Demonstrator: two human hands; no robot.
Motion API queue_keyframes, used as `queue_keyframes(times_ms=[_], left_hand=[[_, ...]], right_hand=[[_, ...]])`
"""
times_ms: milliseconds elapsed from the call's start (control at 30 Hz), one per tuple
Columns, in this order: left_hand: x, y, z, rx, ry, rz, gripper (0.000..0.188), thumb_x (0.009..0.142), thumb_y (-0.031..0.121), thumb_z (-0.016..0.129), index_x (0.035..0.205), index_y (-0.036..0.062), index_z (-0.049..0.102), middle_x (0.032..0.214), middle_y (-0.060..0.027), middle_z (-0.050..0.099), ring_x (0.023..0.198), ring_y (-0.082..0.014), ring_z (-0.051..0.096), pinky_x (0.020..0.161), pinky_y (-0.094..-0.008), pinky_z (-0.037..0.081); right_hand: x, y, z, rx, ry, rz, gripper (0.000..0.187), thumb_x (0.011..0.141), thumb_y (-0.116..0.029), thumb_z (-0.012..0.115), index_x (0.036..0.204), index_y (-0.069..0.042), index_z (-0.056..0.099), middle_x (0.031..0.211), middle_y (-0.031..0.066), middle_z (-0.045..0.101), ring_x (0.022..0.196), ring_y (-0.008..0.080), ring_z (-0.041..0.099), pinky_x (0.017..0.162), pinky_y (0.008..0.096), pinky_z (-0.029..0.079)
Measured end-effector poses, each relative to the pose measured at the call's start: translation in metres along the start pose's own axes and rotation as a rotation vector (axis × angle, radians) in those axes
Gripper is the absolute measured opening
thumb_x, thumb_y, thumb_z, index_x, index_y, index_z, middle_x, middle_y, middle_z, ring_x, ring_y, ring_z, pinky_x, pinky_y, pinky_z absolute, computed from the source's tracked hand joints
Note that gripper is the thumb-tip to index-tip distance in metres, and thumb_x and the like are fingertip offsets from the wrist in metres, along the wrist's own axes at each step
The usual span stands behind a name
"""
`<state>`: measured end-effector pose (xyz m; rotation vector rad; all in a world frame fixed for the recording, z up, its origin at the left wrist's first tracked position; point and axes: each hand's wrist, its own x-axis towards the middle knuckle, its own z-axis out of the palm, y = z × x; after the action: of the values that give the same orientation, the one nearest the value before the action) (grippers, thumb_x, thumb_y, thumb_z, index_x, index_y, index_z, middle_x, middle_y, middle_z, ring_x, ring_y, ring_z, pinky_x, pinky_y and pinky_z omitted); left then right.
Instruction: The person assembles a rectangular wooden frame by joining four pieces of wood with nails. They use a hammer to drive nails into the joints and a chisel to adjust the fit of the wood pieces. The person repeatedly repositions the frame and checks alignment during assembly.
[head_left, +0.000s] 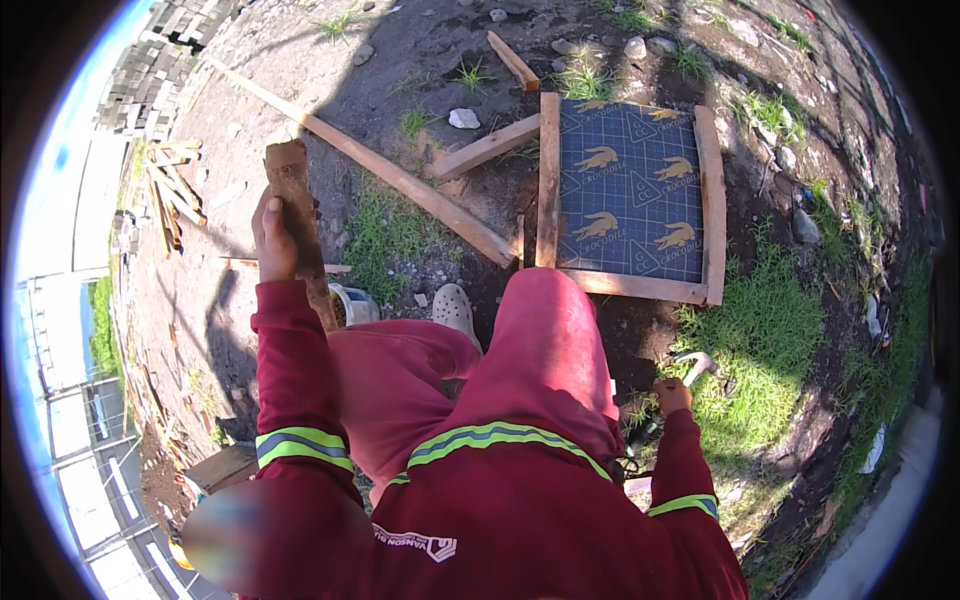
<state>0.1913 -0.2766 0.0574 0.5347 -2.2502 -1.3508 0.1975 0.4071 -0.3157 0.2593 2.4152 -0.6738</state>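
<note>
My left hand [275, 240] is closed round a rough length of timber [292, 190], held raised at my left side. Its lower end passes behind my forearm, out of sight. On my right, low over the grass, my right hand [672, 397] grips a hammer [699, 366]; the metal head shows past the fist, while most of the handle is hidden. Ahead of my knee lies a dark blue panel [630, 190] with printed yellow figures. Wooden strips [548, 180] edge its left, right and near sides.
A long wooden batten [400, 185] slants across the ground towards the panel, with a shorter piece [488, 147] beside it. A white bucket [353, 305] stands by my left leg. Scrap wood [175, 195] lies far left. Stones [463, 118] and grass [760, 350] dot the soil.
</note>
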Motion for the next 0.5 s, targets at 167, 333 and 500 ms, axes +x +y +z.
queue_keyframes(times_ms=[167, 333, 500], left_hand=[[-0.03, 0.021, -0.03, -0.312, 0.172, 0.056, 0.077, 0.083, 0.063, 0.05, 0.116, -0.0056, 0.054, 0.091, -0.0188, 0.066, 0.079, -0.0273, 0.066, 0.072, -0.0373, 0.053], [-0.076, 0.08, -0.093, -0.289, 0.227, 0.116, 0.087, 0.076, 0.068, 0.051, 0.123, -0.0044, 0.051, 0.096, -0.0205, 0.065, 0.085, -0.0294, 0.065, 0.078, -0.04, 0.052], [-0.113, 0.112, -0.128, 0.017, 0.225, 0.016, 0.071, 0.088, 0.057, 0.044, 0.12, -0.0051, 0.055, 0.093, -0.0165, 0.066, 0.081, -0.0243, 0.065, 0.076, -0.0356, 0.052]], right_hand=[[0.067, -0.014, -0.022, 0.153, -0.085, -0.091, 0.035, 0.084, -0.033, 0.072, 0.096, -0.001, 0.063, 0.074, 0.0089, 0.066, 0.049, 0.015, 0.059, 0.042, 0.0295, 0.045], [0.096, -0.061, -0.026, 0.172, -0.167, -0.157, 0.028, 0.083, -0.026, 0.072, 0.083, 0.0, 0.062, 0.069, 0.0094, 0.065, 0.053, 0.0166, 0.061, 0.052, 0.0321, 0.049], [0.104, -0.115, -0.012, -0.058, -0.176, -0.315, 0.028, 0.083, -0.027, 0.072, 0.085, 0.0, 0.064, 0.073, 0.0115, 0.067, 0.058, 0.0181, 0.063, 0.057, 0.0326, 0.051]])
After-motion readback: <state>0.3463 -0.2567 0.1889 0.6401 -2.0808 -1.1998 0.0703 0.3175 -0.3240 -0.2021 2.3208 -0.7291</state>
